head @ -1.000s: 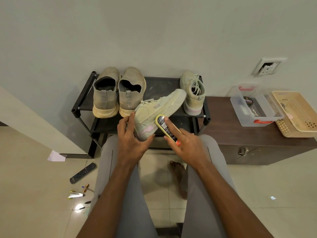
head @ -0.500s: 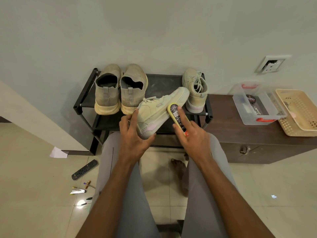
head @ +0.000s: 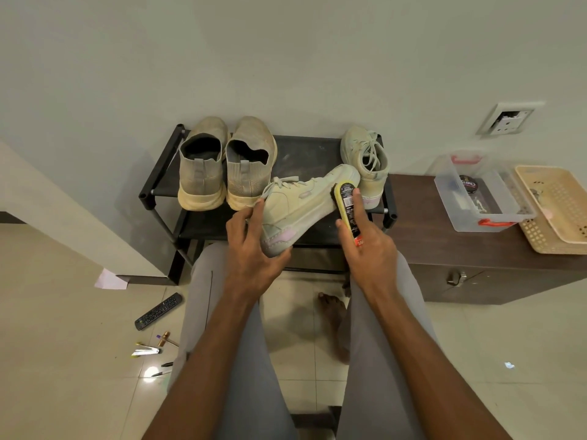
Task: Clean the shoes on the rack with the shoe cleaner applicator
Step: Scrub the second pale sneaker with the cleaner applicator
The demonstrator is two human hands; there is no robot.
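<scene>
Left hand (head: 251, 246) clasps the heel of a pale green lace-up sneaker (head: 301, 208) above the black metal shoe rack's (head: 152, 185) front edge, toe pointing far-right; right hand (head: 365, 246) grips a yellow-backed shoe cleaner applicator (head: 347, 204), pressed along its right flank.

The person wears light grey trousers (head: 241, 360), with bare forearms and a bare foot (head: 333, 315).

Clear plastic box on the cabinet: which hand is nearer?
Right. The right hand, holding the applicator, is just left of the clear plastic box; the left hand is farther left, gripping the sneaker.
</scene>
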